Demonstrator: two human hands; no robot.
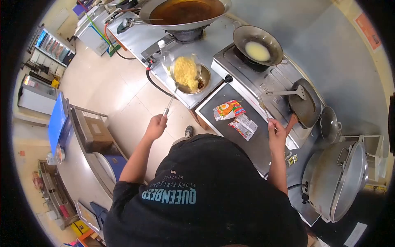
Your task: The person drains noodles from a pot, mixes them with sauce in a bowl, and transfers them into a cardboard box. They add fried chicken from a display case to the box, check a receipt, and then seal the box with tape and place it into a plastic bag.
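My left hand (156, 126) is closed round the handle of a strainer (172, 100) that holds yellow noodles (186, 73). The noodles hang over a metal bowl (205, 76) with something dark inside. My right hand (277, 132) grips a fork (262, 104) by its handle end, its tines pointing away from me over the stove's edge. Between the hands, two opened-looking colourful packets (229, 110) lie on the dark counter (214, 97). On the stove (230, 66) sits a wok (269, 36) with pale liquid.
A large wok (185, 25) of brown liquid stands at the top. A pan (309, 109) with a spatula (288, 92) lies at the right, near a small pan (328, 125) and a big pot (329, 177). A bottle (163, 46) is behind the noodles.
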